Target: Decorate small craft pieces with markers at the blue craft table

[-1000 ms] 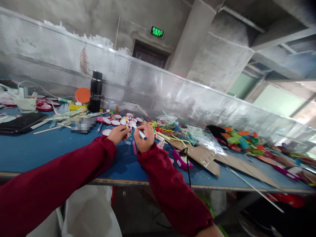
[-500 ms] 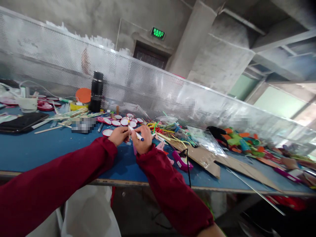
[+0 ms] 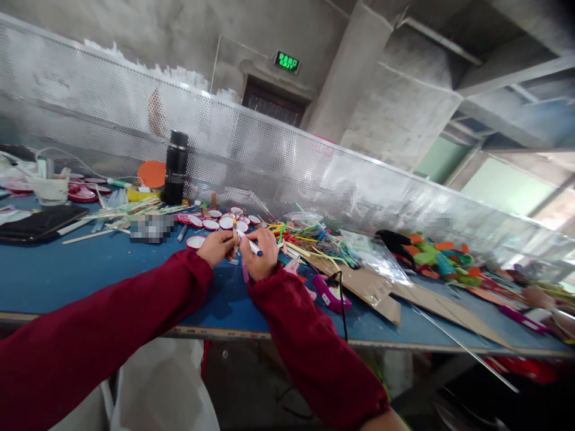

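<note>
My left hand [image 3: 218, 246] is pinched round a small thin stick-like piece [image 3: 234, 230] with a yellowish top, held upright above the blue table. Beside it, my right hand [image 3: 262, 252] grips a white marker pen [image 3: 254, 247] with a dark blue end. The pen slants towards the small piece; whether its tip touches it I cannot tell. Just behind my hands lie several round white discs with red rims [image 3: 226, 222]. Another such disc [image 3: 196, 241] sits left of my left hand.
A black bottle [image 3: 175, 167] stands at the back left, near wooden sticks [image 3: 130, 211] and a dark tablet-like object [image 3: 42, 222]. Colourful pipe cleaners [image 3: 314, 236], cardboard [image 3: 359, 281] and a purple object [image 3: 331, 293] lie on the right. A perforated metal panel [image 3: 278, 161] runs behind.
My right hand has drawn the marker pen back slightly, so more of the small piece's yellowish top shows. My left hand stays in place.
</note>
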`<action>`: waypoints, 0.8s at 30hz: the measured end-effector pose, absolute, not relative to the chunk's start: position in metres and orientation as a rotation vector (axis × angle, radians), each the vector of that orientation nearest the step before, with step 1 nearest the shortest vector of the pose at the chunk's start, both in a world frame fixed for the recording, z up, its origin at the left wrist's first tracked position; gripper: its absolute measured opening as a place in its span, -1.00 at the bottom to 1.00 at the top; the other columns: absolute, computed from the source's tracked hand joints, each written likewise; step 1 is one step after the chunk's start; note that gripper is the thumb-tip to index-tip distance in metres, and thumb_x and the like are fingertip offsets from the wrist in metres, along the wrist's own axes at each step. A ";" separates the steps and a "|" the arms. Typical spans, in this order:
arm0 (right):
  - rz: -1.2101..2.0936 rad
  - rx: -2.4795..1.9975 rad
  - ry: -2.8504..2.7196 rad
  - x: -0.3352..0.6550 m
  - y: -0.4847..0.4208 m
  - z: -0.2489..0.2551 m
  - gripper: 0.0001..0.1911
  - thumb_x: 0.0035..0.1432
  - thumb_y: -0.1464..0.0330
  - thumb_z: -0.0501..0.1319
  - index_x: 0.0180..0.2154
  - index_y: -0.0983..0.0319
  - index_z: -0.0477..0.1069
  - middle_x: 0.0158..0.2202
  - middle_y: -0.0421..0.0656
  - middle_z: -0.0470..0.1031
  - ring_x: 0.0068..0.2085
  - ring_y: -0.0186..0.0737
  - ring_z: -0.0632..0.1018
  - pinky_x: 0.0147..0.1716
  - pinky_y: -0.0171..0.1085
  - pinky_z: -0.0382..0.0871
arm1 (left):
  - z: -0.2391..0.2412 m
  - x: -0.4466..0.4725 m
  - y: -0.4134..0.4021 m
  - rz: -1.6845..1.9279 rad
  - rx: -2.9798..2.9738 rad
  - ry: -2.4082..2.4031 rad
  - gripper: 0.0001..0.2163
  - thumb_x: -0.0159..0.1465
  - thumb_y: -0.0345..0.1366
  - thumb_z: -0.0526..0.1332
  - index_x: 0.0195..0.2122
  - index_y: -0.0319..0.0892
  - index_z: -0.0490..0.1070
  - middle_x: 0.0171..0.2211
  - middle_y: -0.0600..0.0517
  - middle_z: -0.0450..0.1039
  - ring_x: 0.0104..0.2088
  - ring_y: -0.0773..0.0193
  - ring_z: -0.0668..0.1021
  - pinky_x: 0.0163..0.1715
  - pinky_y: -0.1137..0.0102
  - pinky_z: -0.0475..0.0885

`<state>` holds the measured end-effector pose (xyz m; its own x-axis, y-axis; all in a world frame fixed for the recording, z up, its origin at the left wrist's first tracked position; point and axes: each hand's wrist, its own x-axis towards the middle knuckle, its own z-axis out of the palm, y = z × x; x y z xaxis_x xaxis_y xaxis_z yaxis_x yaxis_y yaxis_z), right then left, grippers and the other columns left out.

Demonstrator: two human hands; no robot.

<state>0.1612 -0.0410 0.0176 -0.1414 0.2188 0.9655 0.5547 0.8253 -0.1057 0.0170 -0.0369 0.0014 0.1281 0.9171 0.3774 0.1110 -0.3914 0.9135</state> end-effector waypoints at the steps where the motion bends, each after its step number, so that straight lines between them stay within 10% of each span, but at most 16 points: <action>1: -0.327 -0.610 -1.715 0.161 -0.041 0.018 -0.87 0.12 0.36 0.16 -0.47 0.18 0.28 -0.53 -0.24 0.35 -0.40 -0.27 0.39 -0.27 -0.23 0.26 | 0.002 0.017 -0.037 1.345 1.648 1.017 -0.75 0.14 -0.08 0.17 -0.48 -0.19 0.34 -0.66 0.13 0.31 -0.63 0.36 0.41 -0.59 0.46 0.37; 24: -0.334 -0.595 -1.739 0.158 -0.045 0.017 -0.87 0.15 0.36 0.15 -0.45 0.18 0.28 -0.51 -0.23 0.36 -0.40 -0.27 0.39 -0.25 -0.22 0.27 | 0.002 0.016 -0.038 1.317 1.743 1.034 -0.75 0.17 -0.12 0.12 -0.51 -0.19 0.32 -0.65 0.11 0.32 -0.64 0.37 0.39 -0.60 0.46 0.38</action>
<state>0.1576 -0.0455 0.0172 -0.1620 0.2124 0.9637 0.5545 0.8274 -0.0892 0.0165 -0.0378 0.0020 0.1605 0.9006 0.4039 0.1786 -0.4289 0.8855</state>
